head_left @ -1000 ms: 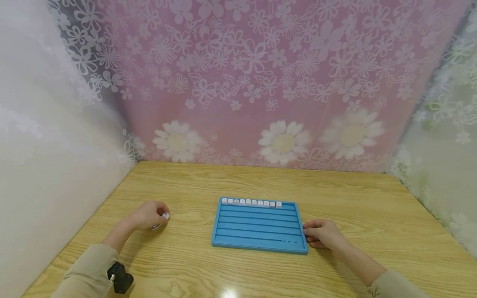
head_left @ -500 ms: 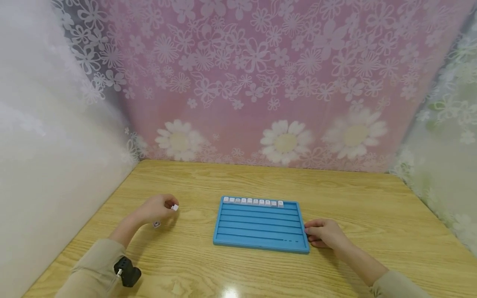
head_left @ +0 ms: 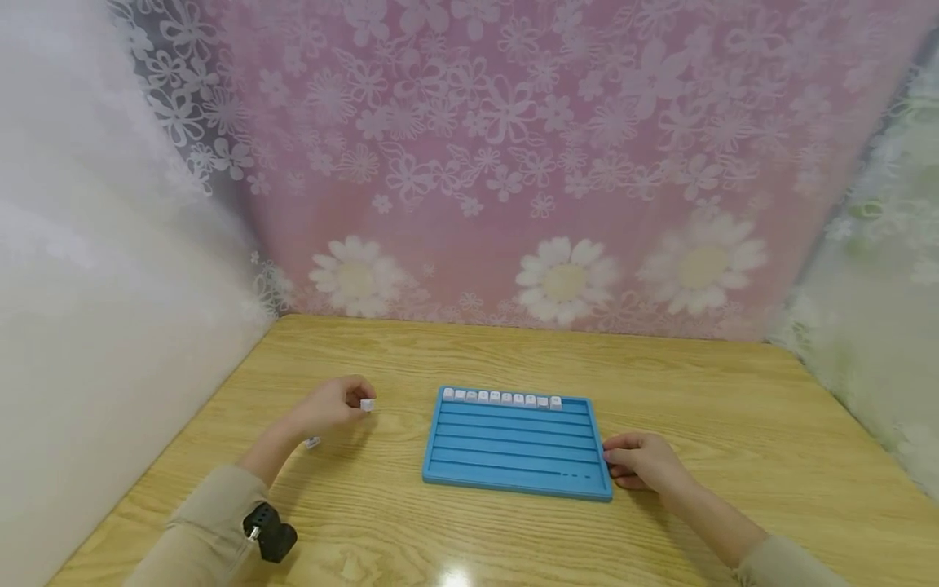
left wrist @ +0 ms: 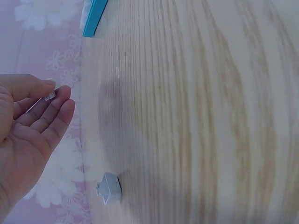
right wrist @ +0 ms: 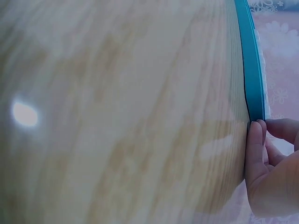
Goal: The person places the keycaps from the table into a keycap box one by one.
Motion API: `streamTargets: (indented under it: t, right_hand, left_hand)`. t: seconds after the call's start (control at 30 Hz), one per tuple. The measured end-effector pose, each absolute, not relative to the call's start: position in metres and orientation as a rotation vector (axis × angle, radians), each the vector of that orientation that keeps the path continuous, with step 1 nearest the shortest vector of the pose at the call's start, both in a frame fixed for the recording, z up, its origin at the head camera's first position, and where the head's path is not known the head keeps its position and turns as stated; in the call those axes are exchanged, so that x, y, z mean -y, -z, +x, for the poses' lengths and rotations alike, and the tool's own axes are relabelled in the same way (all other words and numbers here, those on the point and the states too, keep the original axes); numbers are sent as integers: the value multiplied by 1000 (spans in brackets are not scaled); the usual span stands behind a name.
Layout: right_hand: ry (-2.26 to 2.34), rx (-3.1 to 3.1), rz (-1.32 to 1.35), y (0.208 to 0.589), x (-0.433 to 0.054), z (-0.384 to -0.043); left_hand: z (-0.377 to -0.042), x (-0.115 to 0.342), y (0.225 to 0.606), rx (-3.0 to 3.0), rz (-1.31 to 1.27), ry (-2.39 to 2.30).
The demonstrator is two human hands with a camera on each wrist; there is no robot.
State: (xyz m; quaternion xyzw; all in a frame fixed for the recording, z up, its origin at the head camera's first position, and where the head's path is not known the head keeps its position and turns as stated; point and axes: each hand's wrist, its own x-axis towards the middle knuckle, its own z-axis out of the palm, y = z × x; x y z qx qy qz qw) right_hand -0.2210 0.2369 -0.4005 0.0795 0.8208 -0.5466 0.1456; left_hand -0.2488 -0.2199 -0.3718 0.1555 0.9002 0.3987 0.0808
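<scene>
My left hand (head_left: 332,409) pinches a small white keycap (head_left: 368,404) between thumb and fingertips, above the wooden table left of the blue tray (head_left: 506,441). The left wrist view shows the pinched keycap (left wrist: 50,95) partly covered by the fingers. A second white keycap (left wrist: 111,188) lies on the table under the left wrist, its stem side exposed. At the tray's right side, my right hand (head_left: 645,465) grips the edge with thumb and fingers. Along the tray's top groove stands a row of several white keycaps (head_left: 506,399).
Ridges divide the tray into long grooves, and the lower ones show bare blue. A pale wood-grain table (head_left: 455,530) lies beneath everything. Behind it hangs a pink floral curtain (head_left: 469,204), with pale sheets at both sides. A black device (head_left: 270,531) is strapped at the left sleeve.
My left hand has lifted the keycap and carried it right and slightly away, toward the tray. The other keycap stays on the table. My right hand has kept its hold on the tray edge.
</scene>
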Motion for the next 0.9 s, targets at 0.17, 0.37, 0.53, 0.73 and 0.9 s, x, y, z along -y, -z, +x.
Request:
streamTargets:
  t: [0.17, 0.37, 0.53, 0.73, 0.9]
  right_hand:
    - [1564, -2361, 244, 400, -239, -220]
    - [1570, -2355, 252, 399, -237, -220]
    - [1579, -2349, 248, 398, -236, -220]
    - [1584, -2344, 248, 399, -237, -220]
    - [1586, -2343, 239, 400, -237, -221]
  left_hand:
    - [-250, 212, 371, -2662, 533, -1217]
    - [-251, 205, 369, -2688, 569, -1191]
    - [-253, 198, 372, -2620, 607, -1269]
    - [-256, 186, 375, -2634, 629, -1284]
    - [-256, 176, 373, -2598, 568, -1342]
